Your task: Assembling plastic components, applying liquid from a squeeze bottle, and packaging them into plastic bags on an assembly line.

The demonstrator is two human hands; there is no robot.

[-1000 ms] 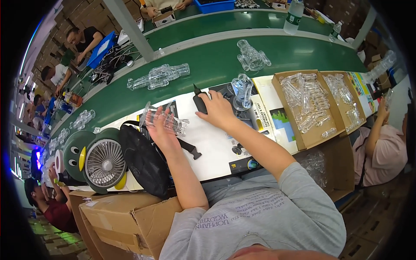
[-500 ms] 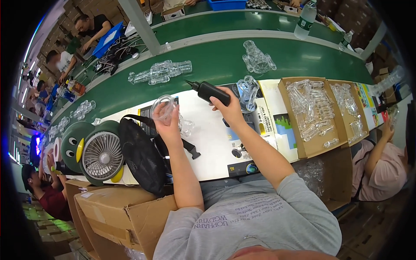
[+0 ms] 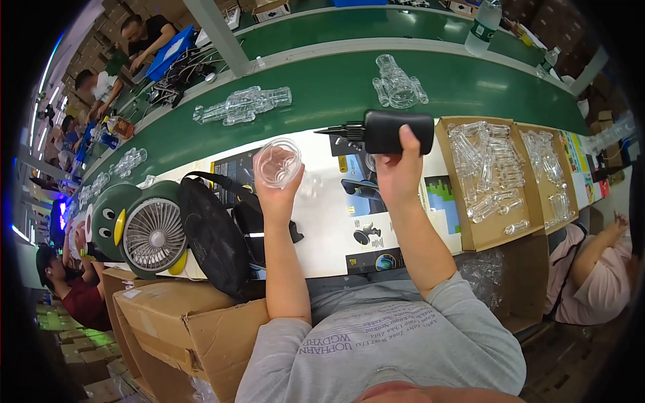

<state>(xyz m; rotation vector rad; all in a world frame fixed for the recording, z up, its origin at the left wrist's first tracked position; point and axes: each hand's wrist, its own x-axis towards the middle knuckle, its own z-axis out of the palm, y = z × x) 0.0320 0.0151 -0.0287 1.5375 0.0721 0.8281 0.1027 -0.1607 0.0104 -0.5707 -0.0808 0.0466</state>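
Observation:
My left hand (image 3: 277, 201) is closed around a clear plastic piece (image 3: 277, 160), whose round, cup-like mouth faces up toward me. In my right hand (image 3: 400, 180) is a black squeeze bottle (image 3: 379, 134), held nearly level with its thin nozzle pointing left toward the clear piece. A gap separates the nozzle tip from the piece's rim. On the green bench beyond lie two figure-shaped clear plastic assemblies, one on the left (image 3: 243, 106) and one farther right (image 3: 398, 88).
Cardboard trays of clear tubes (image 3: 485, 168) lie to the right. A green fan with a bird's face (image 3: 156, 232) and a black mesh bag (image 3: 213, 235) are on the left. Below stands a cardboard box (image 3: 158, 322). A water bottle (image 3: 482, 30) stands at the far right; several people work nearby.
The black squeeze bottle has come closer to me and turned from slanted to nearly level. My left hand has shifted right and tipped the clear piece's mouth upward.

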